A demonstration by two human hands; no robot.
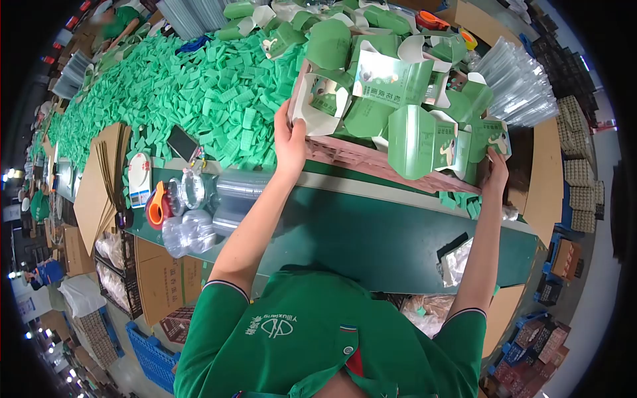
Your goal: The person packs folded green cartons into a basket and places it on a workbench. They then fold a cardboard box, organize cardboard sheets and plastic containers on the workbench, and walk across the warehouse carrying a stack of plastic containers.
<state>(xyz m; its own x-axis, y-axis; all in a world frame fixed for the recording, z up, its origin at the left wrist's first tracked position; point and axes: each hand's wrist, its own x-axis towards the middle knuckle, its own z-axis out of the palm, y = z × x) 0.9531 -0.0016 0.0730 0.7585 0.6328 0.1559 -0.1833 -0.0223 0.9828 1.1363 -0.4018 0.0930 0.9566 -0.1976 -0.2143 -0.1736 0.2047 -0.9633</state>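
A pink plastic crate [398, 169] filled with green printed cartons [408, 139] is in front of me, above the far side of the green table [358, 225]. My left hand [290, 142] is closed on the crate's left end, thumb up by an open carton [324, 99] with a white inside. At the opposite end my right hand [494, 172] grips the crate's right corner, its fingertips against a green carton [491, 139]. The crate's far side is hidden under the cartons.
A large heap of small green pieces [199, 93] covers the table's left. Nearer lie clear plastic stacks [239, 192], an orange tape dispenser [158, 209], a phone [182, 142] and a white round-topped item [140, 176]. Clear trays [517, 79] stand right. A person [119, 23] is far left.
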